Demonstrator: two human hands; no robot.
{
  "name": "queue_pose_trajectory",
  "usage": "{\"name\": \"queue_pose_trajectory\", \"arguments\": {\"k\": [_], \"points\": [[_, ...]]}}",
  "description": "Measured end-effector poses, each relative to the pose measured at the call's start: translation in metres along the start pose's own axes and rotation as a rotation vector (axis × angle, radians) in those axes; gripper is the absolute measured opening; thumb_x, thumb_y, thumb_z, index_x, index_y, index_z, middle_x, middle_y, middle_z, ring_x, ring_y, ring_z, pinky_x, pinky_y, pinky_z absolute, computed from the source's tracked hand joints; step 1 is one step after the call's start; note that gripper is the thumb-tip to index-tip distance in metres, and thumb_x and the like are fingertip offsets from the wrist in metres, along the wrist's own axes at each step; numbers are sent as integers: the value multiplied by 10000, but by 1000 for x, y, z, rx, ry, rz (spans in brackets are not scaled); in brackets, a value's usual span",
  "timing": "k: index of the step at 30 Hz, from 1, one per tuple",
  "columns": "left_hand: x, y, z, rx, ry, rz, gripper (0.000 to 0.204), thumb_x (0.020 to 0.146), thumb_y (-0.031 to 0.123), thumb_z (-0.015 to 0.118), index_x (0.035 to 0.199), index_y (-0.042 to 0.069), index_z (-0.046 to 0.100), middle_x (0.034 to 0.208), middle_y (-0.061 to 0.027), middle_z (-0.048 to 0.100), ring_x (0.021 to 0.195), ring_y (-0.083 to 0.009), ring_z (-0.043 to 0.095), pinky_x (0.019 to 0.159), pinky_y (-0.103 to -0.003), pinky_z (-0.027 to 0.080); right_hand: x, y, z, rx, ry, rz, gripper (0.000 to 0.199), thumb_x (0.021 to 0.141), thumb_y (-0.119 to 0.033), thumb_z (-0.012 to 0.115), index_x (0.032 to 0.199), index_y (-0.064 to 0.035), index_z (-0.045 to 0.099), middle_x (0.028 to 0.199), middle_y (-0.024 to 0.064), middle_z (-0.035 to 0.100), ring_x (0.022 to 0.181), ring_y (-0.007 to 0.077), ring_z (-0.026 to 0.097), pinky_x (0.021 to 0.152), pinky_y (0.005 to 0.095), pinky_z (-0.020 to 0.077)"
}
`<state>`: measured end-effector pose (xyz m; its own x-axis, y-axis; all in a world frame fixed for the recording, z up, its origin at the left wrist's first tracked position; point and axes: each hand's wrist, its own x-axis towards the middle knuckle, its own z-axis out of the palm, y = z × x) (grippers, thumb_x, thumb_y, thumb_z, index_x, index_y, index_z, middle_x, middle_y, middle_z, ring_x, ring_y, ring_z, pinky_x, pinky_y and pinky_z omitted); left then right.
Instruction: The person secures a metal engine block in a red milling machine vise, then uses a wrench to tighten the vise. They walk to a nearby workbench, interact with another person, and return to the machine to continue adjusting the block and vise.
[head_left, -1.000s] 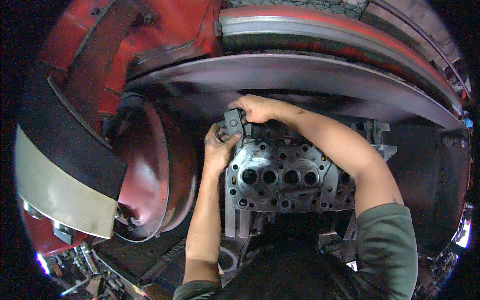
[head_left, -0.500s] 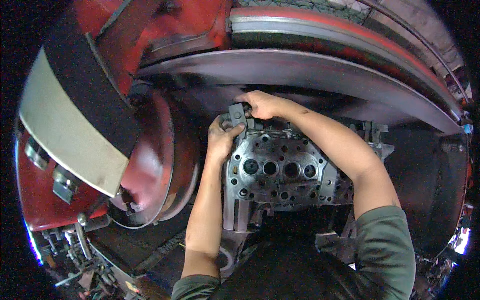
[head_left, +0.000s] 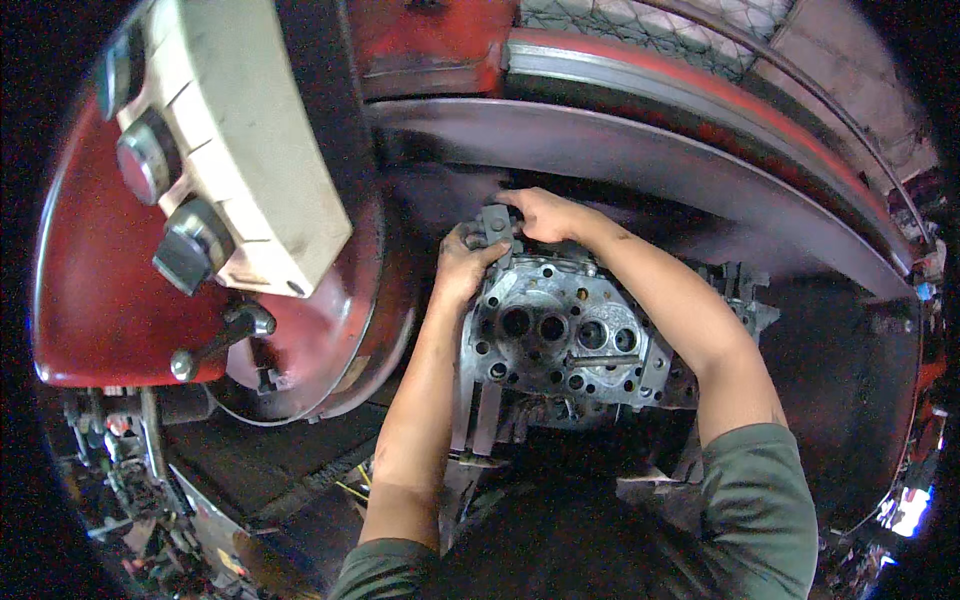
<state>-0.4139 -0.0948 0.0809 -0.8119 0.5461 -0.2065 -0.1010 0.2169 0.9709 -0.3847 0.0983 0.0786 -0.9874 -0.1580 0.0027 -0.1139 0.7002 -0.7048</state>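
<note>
An engine cylinder head [head_left: 515, 350] lies flat with its machined face up, showing round ports and bolt holes. At its far left corner stands a grey metal clamp block [head_left: 497, 226] with a bolt head in its face. My left hand [head_left: 468, 262] grips this block from the left, thumb across its lower front. Just behind and right of the block, my right hand [head_left: 548, 214] is closed, with its fingertips curled down at the block's far side. What those fingers hold is hidden. A thin dark rod-like shape [head_left: 605, 361] shows across the head's near right part.
A cream control box [head_left: 265, 150] with knobs juts in at upper left, before a red rounded machine housing [head_left: 75, 300]. A broad curved metal guard [head_left: 640, 135] arcs behind the head. Several tools [head_left: 140, 500] lie at lower left. Metal supports [head_left: 487, 415] stand beneath the head.
My view has shifted, so the control box shows larger and the head sits slightly farther right. Both hands stay at the clamp block, in nearly the same pose. The rod-like shape now shows.
</note>
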Motion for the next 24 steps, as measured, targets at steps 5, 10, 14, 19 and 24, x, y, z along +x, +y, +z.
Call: {"name": "queue_pose_trajectory", "arguments": {"k": [5, 10, 14, 19, 24], "points": [[-1, 1, -3, -25, -13, -36, 451, 687, 167, 791, 1044, -35, 603, 895, -104, 673, 786, -174, 626, 739, -301, 488, -4, -11, -12, -97, -8, 173, 466, 838, -68, 607, 1280, 20, 493, 1204, 261, 575, 1135, 408, 545, 954, 429, 445], [-5, 4, -2, -82, -30, -10, 433, 704, 139, 770, 1062, -35, 600, 906, -107, 673, 798, -184, 627, 736, -310, 489, 0, -12, -4, -39, 122, 27, 314, 897, -179, 533, 1134, 25, 570, 1018, 302, 614, 982, 463, 586, 861, 488, 469], [-4, -11, -2, -99, -44, 18, 387, 751, 134, 736, 1087, -3, 602, 933, -103, 671, 820, -184, 627, 727, -308, 492, 3, -18, 3, -149, 159, 108, 375, 916, -271, 526, 1129, 32, 587, 1076, 298, 607, 1046, 446, 571, 908, 481, 445], [7, -49, -3, -497, 5, -155, 269, 946, 188, 531, 1161, 31, 569, 1033, -113, 647, 839, -207, 636, 736, -327, 518, 8, -22, -7, -92, -33, 212, 473, 934, -345, 508, 1178, 56, 572, 1177, 298, 576, 1141, 424, 537, 977, 448, 418], [17, -77, 7, 299, 264, -111, 435, 927, 197, 494, 1309, -10, 477, 1198, -288, 572, 1093, -412, 579, 935, -440, 456, 12, -35, -5, -61, 95, 253, 480, 946, -369, 489, 1155, 52, 589, 1127, 295, 604, 1078, 442, 572, 941, 440, 437]]}}
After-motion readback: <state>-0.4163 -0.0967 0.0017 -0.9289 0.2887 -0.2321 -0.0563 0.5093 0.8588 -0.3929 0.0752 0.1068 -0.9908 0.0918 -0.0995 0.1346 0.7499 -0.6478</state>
